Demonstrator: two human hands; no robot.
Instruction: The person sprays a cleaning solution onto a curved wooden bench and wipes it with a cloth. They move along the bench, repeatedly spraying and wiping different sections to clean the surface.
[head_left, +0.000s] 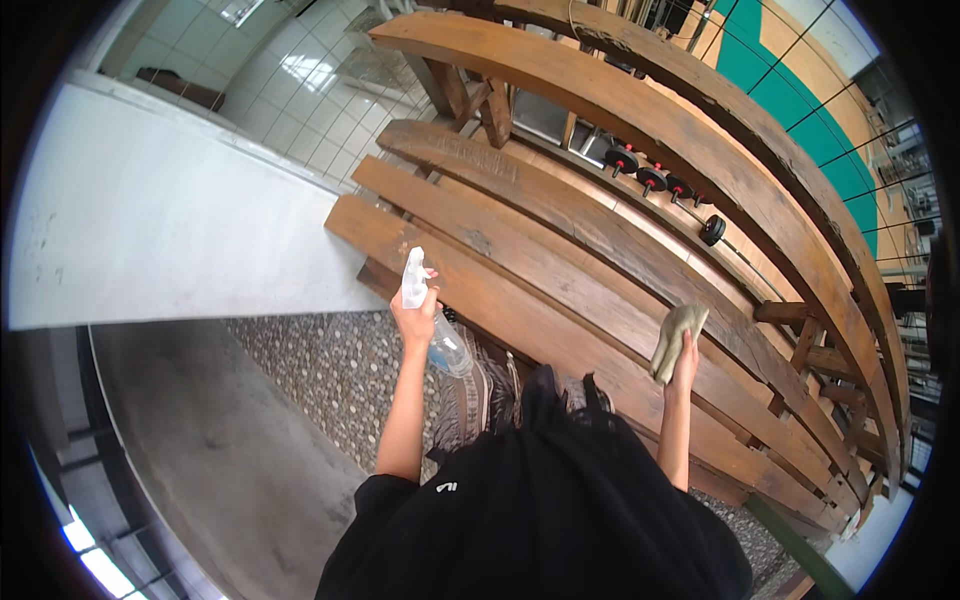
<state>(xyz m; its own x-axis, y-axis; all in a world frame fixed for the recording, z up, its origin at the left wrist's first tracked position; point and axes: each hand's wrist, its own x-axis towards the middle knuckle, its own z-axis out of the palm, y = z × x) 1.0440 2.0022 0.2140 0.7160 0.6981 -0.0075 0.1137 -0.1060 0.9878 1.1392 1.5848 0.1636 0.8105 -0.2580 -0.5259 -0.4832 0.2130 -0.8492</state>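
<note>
My left hand (415, 313) is wrapped around the neck of a clear plastic spray bottle (450, 351) with a white trigger head, held near the left end of a long wooden bench (480, 271). A little bluish liquid shows low in the bottle. On the right, my right hand (685, 365) grips a folded olive-green cloth (679, 341) above the slats of the bench seat. Whether the cloth touches the wood, I cannot tell. The bench has several brown slats and a backrest of thick beams (600, 97).
A white wall (187, 217) adjoins the bench's left end. Pebbled flooring (315, 375) and grey concrete (225, 457) lie at the lower left. Beyond the backrest are dumbbells (651, 178), a barbell (712, 229) and a wire grid. A green post (799, 544) stands at the lower right.
</note>
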